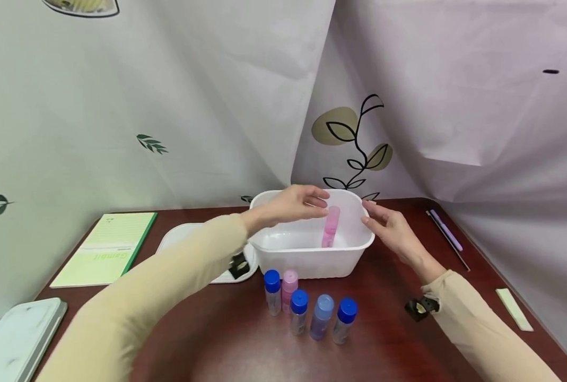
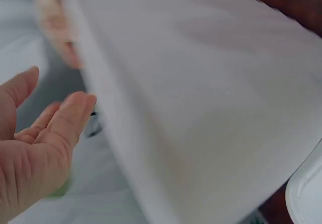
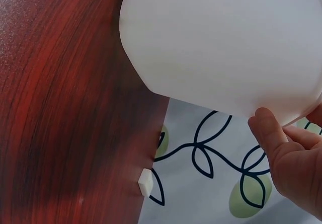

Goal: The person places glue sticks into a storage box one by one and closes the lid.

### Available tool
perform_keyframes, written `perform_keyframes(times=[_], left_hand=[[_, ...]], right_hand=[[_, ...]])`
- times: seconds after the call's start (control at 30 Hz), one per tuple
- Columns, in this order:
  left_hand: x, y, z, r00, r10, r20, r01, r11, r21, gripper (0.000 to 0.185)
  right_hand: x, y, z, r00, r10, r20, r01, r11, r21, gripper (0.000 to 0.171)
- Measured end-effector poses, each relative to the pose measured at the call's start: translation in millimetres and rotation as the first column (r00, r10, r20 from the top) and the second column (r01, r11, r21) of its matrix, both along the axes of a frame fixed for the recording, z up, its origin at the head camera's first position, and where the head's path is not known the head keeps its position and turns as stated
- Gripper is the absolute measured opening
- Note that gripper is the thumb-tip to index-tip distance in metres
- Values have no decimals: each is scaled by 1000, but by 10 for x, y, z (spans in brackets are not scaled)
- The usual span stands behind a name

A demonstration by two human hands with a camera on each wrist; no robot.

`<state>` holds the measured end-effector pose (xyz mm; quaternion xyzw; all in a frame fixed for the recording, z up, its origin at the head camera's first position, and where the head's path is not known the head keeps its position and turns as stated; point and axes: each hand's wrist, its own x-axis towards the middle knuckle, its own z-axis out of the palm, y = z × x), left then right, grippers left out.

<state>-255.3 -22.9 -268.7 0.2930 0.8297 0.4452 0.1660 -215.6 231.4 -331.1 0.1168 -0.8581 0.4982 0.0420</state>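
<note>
In the head view, a white tub (image 1: 312, 249) is seen at the middle of the frame on a dark red table (image 1: 398, 329), with a pink bottle (image 1: 330, 227) standing upright inside it, right of its centre. The left hand (image 1: 295, 204) is held over the tub's far rim, its fingertips at the top of the pink bottle; whether the bottle is pinched or merely touched cannot be told. The right hand (image 1: 390, 228) is placed just beside the tub's right rim, fingers fairly straight and nothing held. Five small bottles (image 1: 307, 313) with blue and pink caps are grouped below the tub, a green notebook (image 1: 106, 246) lies at the left, and a purple pen (image 1: 446, 231) at the right. In the left wrist view, the left hand (image 2: 35, 148) is shown at lower left with relaxed, open fingers beside the blurred tub wall (image 2: 201, 108). In the right wrist view, the right hand (image 3: 289, 158) appears at lower right, its fingertips near the tub's underside (image 3: 226, 43), gripping nothing.
</note>
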Motion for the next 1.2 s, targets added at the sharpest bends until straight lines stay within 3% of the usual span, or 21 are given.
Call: perform_keyframes(times=[0.1, 0.17, 0.33, 0.53, 0.63, 0.73, 0.87, 1.1, 1.2], left_hand=[[221, -319, 61, 999, -45, 1, 44, 993, 108, 36], [396, -532, 26, 999, -51, 10, 49, 987, 154, 31], [759, -884, -296, 994, -35, 99, 10, 970, 244, 34], [913, -955, -720, 993, 7, 120, -45, 947, 318, 41], [935, -954, -831, 995, 31, 98, -62, 945, 322, 39], [951, -964, -850, 996, 50, 77, -71, 948, 309, 35], [938, -1026, -676, 996, 77, 46, -87, 957, 275, 31], [710, -1050, 114, 992, 127, 23, -128, 941, 312, 37], [552, -916, 335, 990, 140, 27, -141, 933, 330, 38]], right_hand=[[2, -2, 32, 1000, -3, -4, 3, 1000, 1, 49], [-2, 0, 47, 1000, -4, -1, 4, 1000, 2, 49], [-26, 27, 41, 1000, -7, -2, 7, 1000, 9, 50], [-21, 34, 16, 1000, -9, 0, 9, 1000, -7, 49], [-11, 20, 10, 1000, -4, 1, 4, 1000, -6, 49], [6, 2, 13, 1000, 0, 2, 0, 1000, -6, 49], [15, -14, 18, 1000, 6, 0, -6, 1000, 3, 49], [-1, -4, 15, 1000, -2, -2, 2, 1000, 2, 49], [8, -13, 5, 1000, -1, -2, 1, 1000, -6, 49]])
